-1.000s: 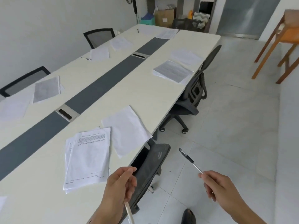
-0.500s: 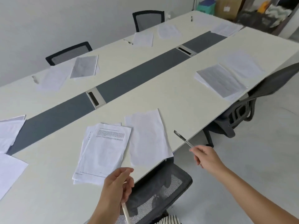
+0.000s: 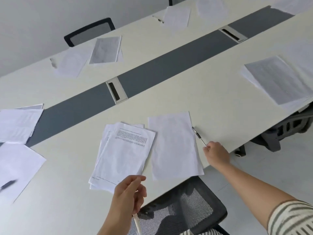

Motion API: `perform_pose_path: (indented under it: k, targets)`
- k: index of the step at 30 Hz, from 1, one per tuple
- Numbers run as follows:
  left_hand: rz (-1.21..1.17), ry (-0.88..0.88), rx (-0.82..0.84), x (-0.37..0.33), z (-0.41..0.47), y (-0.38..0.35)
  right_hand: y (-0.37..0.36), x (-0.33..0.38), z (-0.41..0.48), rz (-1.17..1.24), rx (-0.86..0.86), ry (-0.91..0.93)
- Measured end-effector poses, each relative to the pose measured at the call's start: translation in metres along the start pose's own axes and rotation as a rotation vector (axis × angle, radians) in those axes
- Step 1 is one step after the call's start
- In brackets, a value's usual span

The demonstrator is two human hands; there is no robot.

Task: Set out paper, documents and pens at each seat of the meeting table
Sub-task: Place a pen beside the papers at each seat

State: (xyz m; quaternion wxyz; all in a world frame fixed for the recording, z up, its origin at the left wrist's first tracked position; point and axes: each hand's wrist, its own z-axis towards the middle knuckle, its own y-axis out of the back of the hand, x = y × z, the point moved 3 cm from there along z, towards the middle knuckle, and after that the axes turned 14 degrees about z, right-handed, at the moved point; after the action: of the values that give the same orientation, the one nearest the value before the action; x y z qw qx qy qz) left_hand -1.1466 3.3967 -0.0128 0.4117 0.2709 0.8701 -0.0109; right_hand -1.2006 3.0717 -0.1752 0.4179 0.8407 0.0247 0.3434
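Pen (image 3: 198,135), dark with a silver barrel, is at the near edge of the table (image 3: 211,99), just beside the right edge of a blank sheet (image 3: 174,146). Its long axis runs diagonally. The far end points away from the person toward the grey centre strip (image 3: 160,70), and the near end points back at the right hand (image 3: 216,154). The right hand pinches that near end with its fingertips, the other fingers curled in. Can't tell if the pen touches the tabletop or sits just above it.

The left hand (image 3: 128,194) is over the near edge with its fingers curled round a white pen (image 3: 137,223). This one is roughly upright in view, its lower end pointing down toward the person.

A stack of printed documents (image 3: 123,153) lies left of the blank sheet, fanned, the two edges nearly touching. A mesh chair (image 3: 183,211) is tucked in below this seat.

Another document set (image 3: 277,78) lies at the right along the near edge, above a grey chair (image 3: 288,129). More sheets (image 3: 17,122) lie at the left edge, with a blurred dark pen (image 3: 7,184) on one of them. The far edge has papers (image 3: 105,50), and a cable box (image 3: 116,90) sits in the strip.
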Motion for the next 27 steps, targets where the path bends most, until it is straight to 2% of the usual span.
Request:
perform_pose_path:
  k: [5, 8, 13, 19, 24, 27]
  targets:
    - [-0.039, 0.025, 0.022, -0.008, 0.002, -0.013, 0.005, -0.012, 0.002, -0.059, 0.04, 0.047]
    - [-0.072, -0.004, 0.051, -0.024, 0.003, -0.028, 0.017, -0.02, -0.01, -0.011, 0.051, 0.043]
    - [-0.13, -0.081, 0.099, -0.052, 0.003, -0.074, 0.058, -0.024, -0.06, 0.326, 0.06, 0.088]
    - [-0.213, -0.106, 0.245, -0.081, -0.02, -0.172, 0.133, -0.046, -0.154, 0.855, 0.274, -0.013]
    - [-0.26, -0.127, 0.356, -0.086, -0.064, -0.283, 0.196, -0.109, -0.199, 1.045, 0.393, -0.109]
    - [-0.208, -0.164, 0.395, -0.077, -0.093, -0.354, 0.236, -0.157, -0.214, 1.089, 0.413, -0.096]
